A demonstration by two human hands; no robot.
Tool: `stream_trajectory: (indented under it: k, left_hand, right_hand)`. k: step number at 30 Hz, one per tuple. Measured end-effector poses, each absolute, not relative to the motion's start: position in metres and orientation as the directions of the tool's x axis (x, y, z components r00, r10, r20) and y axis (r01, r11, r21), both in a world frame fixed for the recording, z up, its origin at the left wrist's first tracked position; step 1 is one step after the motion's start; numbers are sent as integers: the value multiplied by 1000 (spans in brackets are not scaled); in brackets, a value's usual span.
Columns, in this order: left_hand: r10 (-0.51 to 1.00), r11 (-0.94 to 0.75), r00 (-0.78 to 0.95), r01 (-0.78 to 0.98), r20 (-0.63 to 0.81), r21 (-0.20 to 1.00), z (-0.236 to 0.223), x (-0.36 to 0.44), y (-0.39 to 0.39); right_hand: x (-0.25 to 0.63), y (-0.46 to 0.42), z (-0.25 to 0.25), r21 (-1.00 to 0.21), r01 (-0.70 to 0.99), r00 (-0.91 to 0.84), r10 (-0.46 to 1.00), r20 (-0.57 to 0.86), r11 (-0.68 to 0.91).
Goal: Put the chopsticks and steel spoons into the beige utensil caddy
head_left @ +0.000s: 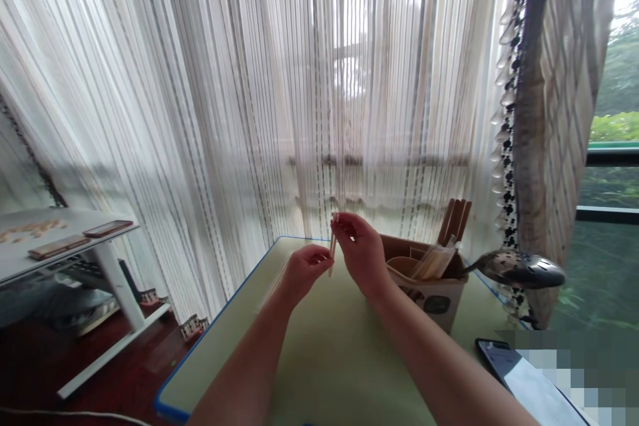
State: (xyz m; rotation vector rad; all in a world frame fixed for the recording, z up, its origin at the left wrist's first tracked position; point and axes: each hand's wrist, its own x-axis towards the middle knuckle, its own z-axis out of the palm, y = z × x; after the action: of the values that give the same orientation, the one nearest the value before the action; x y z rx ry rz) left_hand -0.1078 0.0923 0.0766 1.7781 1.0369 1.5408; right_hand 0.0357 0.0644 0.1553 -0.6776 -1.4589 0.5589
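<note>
Both hands are raised above a pale green table (319, 359) with a blue edge. My left hand (304, 271) and my right hand (360, 249) pinch a pair of light wooden chopsticks (332, 247) between them, held nearly upright. My right fingers close on the top end, my left fingers on the lower part. Just right of my right hand stands a brown cardboard box (434, 283) holding several wooden utensils and chopsticks.
A metal slotted ladle (519, 269) sticks out of the box to the right. A phone (504, 359) lies at the table's right edge. Striped sheer curtains hang behind. A white side table (60, 246) with small objects stands at the left.
</note>
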Motion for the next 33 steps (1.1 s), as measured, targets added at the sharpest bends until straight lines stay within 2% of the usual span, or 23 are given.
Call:
stream_trajectory:
  k: [5, 8, 12, 15, 20, 24, 27, 33]
  left_hand:
    - [825, -554, 54, 272, 562, 787, 78, -94, 85]
    - [812, -568, 50, 297, 582, 767, 78, -83, 78]
    - [800, -581, 73, 339, 596, 740, 78, -72, 72]
    - [798, -580, 77, 366, 598, 728, 79, -68, 69]
    - [777, -594, 71, 411, 625, 692, 81, -62, 64]
    - [697, -640, 90, 526, 711, 561, 83, -65, 64]
    - [653, -641, 66, 579, 755, 504, 86, -67, 66]
    - [681, -642, 93, 554, 727, 531, 106, -49, 72]
  right_hand:
    - [51, 53, 180, -704, -3, 0, 704, 710, 710]
    - [57, 49, 186, -671, 13, 29, 670, 742, 742]
    - [63, 45, 192, -659, 58, -34, 661, 749, 750]
    - [72, 42, 198, -640, 166, -73, 656, 751, 751]
    - [91, 33, 210, -524, 391, -111, 604, 789, 757]
    - [107, 27, 217, -476, 479, -164, 608, 777, 738]
    - [113, 25, 220, -453, 473, -194, 592, 782, 755]
    - [123, 24, 226, -455, 436, -114, 550, 827, 776]
